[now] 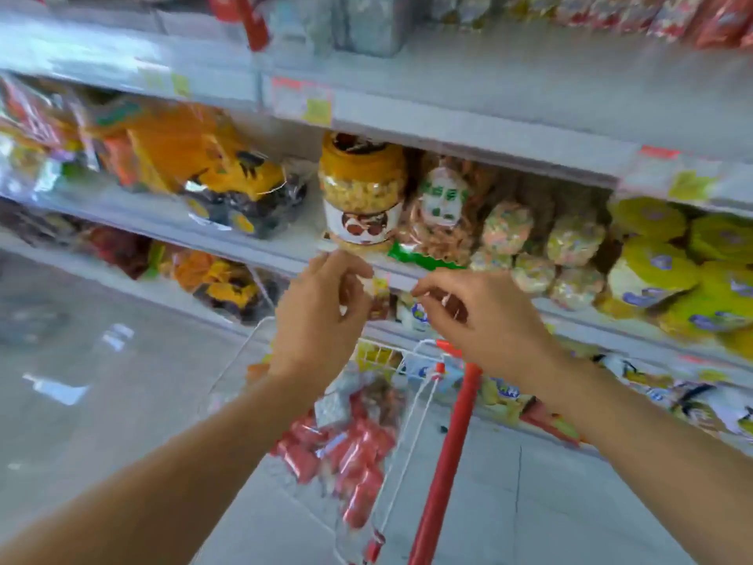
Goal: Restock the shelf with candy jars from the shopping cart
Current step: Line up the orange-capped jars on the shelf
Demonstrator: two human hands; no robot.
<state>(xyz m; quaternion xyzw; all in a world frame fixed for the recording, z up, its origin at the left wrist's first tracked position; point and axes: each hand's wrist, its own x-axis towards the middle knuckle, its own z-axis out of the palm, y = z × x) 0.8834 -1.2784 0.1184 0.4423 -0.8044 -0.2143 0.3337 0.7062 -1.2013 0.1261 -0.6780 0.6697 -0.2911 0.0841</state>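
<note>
Presumably stiff, slick, weighty: clasp candy jar (pixel 362 193) mid-body, at twelve o'clock from left grip (pixel 322 316); right grip (pixel 485 316) alike, loosely curled, empty.

Bagged yellow toy trucks (pixel 240 185) were seen at the left. Clear bags of pastel puffs (pixel 507 228) were stacked right of centre, and yellow-green round packs (pixel 652 271) were piled further right. Red packets (pixel 350 454) were heaped lower down, with a grey floor (pixel 102 401) below.

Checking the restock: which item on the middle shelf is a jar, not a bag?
The orange-lidded candy jar, upright directly above the left hand; the snack bags to its right are soft plastic.
</note>
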